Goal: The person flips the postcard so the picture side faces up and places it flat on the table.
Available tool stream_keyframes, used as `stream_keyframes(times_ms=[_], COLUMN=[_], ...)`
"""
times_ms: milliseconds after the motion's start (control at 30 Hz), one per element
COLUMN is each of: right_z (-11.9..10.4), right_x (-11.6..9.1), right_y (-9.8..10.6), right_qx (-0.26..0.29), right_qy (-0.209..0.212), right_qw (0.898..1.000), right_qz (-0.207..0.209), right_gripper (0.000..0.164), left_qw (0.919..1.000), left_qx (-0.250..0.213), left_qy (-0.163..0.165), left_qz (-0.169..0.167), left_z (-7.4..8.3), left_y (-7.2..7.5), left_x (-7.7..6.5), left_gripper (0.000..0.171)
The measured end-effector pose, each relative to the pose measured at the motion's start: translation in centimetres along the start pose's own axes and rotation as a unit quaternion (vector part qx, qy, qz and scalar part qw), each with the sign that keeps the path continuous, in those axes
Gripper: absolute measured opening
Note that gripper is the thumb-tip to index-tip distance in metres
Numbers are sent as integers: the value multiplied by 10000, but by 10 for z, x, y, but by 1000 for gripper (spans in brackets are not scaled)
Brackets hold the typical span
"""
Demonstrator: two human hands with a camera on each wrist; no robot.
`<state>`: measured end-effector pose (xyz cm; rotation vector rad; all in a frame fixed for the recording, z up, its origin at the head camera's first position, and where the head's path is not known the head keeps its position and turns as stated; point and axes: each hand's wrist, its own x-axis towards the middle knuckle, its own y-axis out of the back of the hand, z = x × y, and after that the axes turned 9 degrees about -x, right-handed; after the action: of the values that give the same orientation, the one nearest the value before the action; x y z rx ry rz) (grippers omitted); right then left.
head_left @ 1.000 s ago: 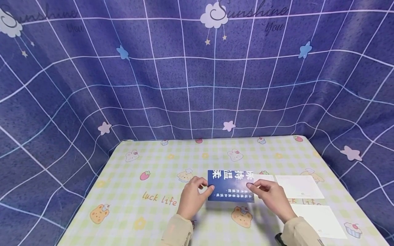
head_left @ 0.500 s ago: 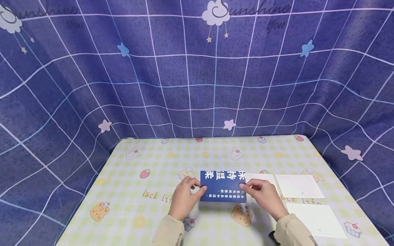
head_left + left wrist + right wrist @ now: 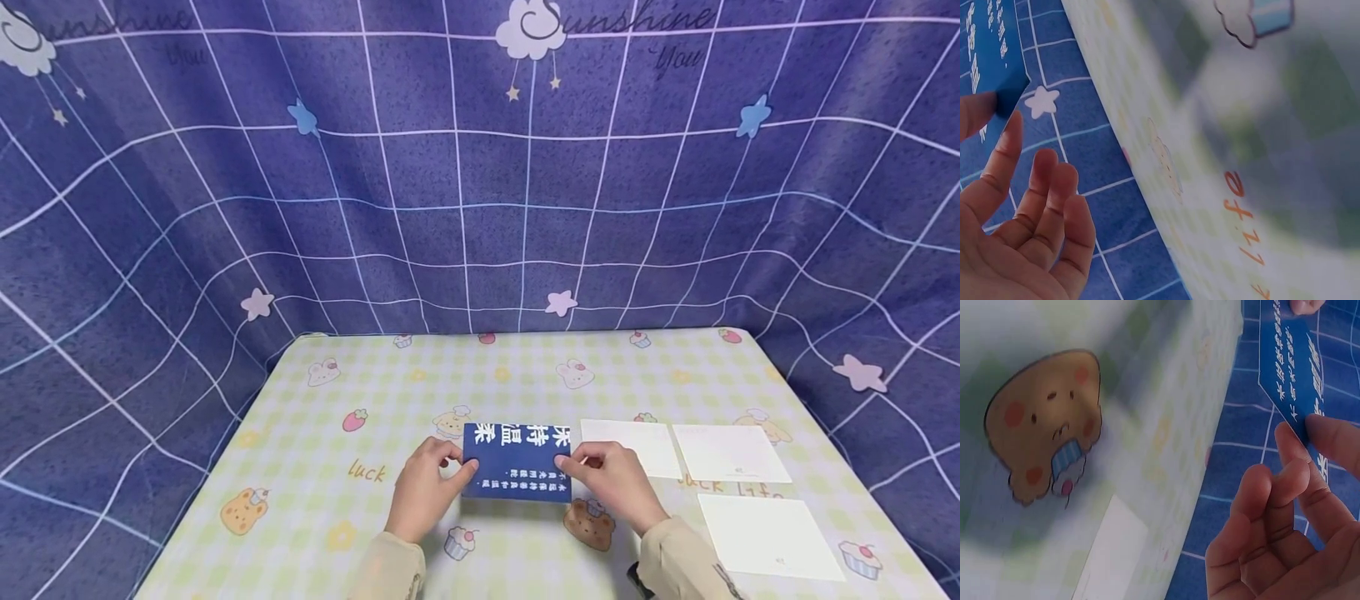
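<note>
A dark blue card [image 3: 517, 463] with white Chinese characters, upside down in the head view, is held above the table between both hands. My left hand [image 3: 427, 487] pinches its left edge between thumb and index finger; in the left wrist view the other fingers [image 3: 1077, 237] curl loosely away from the card. At the opposite edge my right hand [image 3: 617, 482] pinches the card the same way, thumb on the printed face. Three white cards lie on the table to the right: one near the right hand [image 3: 637, 446], one beside it [image 3: 731, 452] and one closer to me [image 3: 770, 536].
A pale green checked cloth [image 3: 300, 450] with cartoon prints covers the table. Behind and at both sides hangs a blue curtain [image 3: 487, 183] with a white grid and stars. A dark band [image 3: 639, 579] shows at the right sleeve [image 3: 684, 558].
Both hands have carried the blue card to the left, away from the white cards. The leftmost white card, partly covered earlier, now shows more fully. The pinch on both edges stays the same.
</note>
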<state>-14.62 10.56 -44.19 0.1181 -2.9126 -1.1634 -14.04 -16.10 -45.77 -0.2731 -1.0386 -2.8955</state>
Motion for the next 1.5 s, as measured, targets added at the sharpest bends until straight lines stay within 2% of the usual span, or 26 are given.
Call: stream_keyframes(times_ms=[200,500,767,1067,1333,1500], right_z=[-6,-7,-9,-10,-12,-12], right_x=[1,2,1,1,0,0], right_y=[-11,-25,-34,-44,-52,-56], right_qx=[-63,-161,-253,-305,-473,-648], right_qy=[95,257,182,122,3,-33], right_qw=[9999,9994,9990,9985,9978,9964], right_qz=[-117,-180,-327,-427,-466,-552], right_gripper=[28,28,29,31,30,34], left_qw=[9999,9993,9982,9975,9933,9915], left_qx=[90,281,462,637,1041,1206], left_qy=[125,233,361,316,500,472], left_qz=[23,-8,-82,-31,-102,-75], left_z=[-8,-13,-20,-25,-29,-31], left_y=[6,12,15,18,18,17], left_x=[-3,-8,-13,-17,-19,-20], left_gripper=[17,19,21,24,29,30])
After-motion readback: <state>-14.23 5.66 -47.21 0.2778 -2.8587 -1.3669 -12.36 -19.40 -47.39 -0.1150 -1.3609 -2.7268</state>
